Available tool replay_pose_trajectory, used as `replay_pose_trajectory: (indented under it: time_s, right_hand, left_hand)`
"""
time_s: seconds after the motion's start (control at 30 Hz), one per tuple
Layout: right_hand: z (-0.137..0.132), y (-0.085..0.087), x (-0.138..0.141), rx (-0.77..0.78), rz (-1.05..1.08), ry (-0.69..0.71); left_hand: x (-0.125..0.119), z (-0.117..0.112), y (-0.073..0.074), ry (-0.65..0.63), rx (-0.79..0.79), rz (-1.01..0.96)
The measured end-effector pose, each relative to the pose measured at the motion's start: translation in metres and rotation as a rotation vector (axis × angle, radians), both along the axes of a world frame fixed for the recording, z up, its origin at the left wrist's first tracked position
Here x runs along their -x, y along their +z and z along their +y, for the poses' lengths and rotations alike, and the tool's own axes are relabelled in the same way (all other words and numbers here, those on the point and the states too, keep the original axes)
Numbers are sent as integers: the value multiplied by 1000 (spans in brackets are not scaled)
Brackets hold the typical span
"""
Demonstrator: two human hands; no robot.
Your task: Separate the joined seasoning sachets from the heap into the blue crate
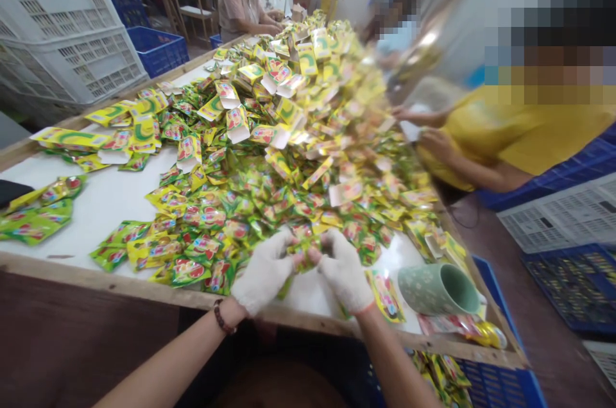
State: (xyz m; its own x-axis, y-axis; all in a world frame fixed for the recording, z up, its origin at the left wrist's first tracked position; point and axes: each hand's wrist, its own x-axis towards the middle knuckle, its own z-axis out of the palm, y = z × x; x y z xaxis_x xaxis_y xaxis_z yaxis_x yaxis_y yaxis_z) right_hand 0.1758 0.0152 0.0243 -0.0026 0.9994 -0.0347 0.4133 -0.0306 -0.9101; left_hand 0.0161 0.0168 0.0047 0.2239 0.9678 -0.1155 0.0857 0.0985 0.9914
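At the near edge of the table, my left hand [264, 273], in a white glove with bare fingertips, pinches a small green-and-yellow packet [304, 245]. My right hand [345, 274], gloved the same way, grips the packet from the other side, with thumb and fingers closed. Part of the packet is covered by the fingers. A large heap of similar shiny packets [250, 199] spreads right behind and to the left of my hands. Yellow-and-green cardboard boxes [237, 124], some with open white flaps, lie on the heap.
A green cylindrical cup [423, 289] lies on its side at the right, by a flat pouch [386, 296]. A wooden rim [158, 289] edges the table. White crates [77, 61] stand left; a blue crate [505, 382] sits below right. A person in yellow [510, 132] works at the right side.
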Motion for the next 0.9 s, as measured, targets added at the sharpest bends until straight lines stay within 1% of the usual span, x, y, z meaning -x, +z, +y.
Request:
replay_pose_trajectory:
  time_s: [0.1, 0.17, 0.23, 0.33, 0.37, 0.43, 0.5, 0.53, 0.6, 0.7, 0.77, 0.8, 0.83, 0.9]
  right_hand:
    - [-2, 0, -10, 47, 40, 108]
    - [-3, 0, -19, 73, 92, 114]
    - [-4, 0, -26, 57, 110, 42]
    - [-6, 3, -30, 11, 112, -45]
    - [-7, 4, -30, 4, 129, -53]
    - [-9, 6, -29, 3, 180, -45]
    - [-11, 7, -30, 20, 240, -32]
    - [-12, 7, -32, 32, 265, -38]
    - [-12, 6, -37, 50, 323, -81]
    - [-10, 4, -42, 65, 449, -154]
    - [-7, 1, -40, 110, 508, -135]
    - [-5, -1, -36, 137, 520, -121]
    - [-3, -3, -31, 162, 523, -109]
    - [-1, -9, -19, 184, 520, -107]
  left_hand:
    - [-5, 3, 6, -39, -92, 127]
    - [-10, 15, 14, -67, -184, 228]
    - [-16, 38, 20, -14, -310, 371]
    - [-26, 86, 24, 173, -534, 639]
    - [-29, 101, 24, 172, -562, 701]
    - [-31, 125, 26, 180, -552, 749]
    - [-25, 134, 29, 176, -526, 744]
    - [-20, 134, 30, 169, -523, 727]
    - [-2, 124, 31, 114, -524, 675]
    - [28, 94, 30, -73, -486, 591]
    - [42, 71, 27, -208, -451, 593]
    - [46, 59, 26, -234, -466, 620]
    - [48, 48, 24, -230, -509, 667]
    - [47, 30, 19, -167, -642, 807]
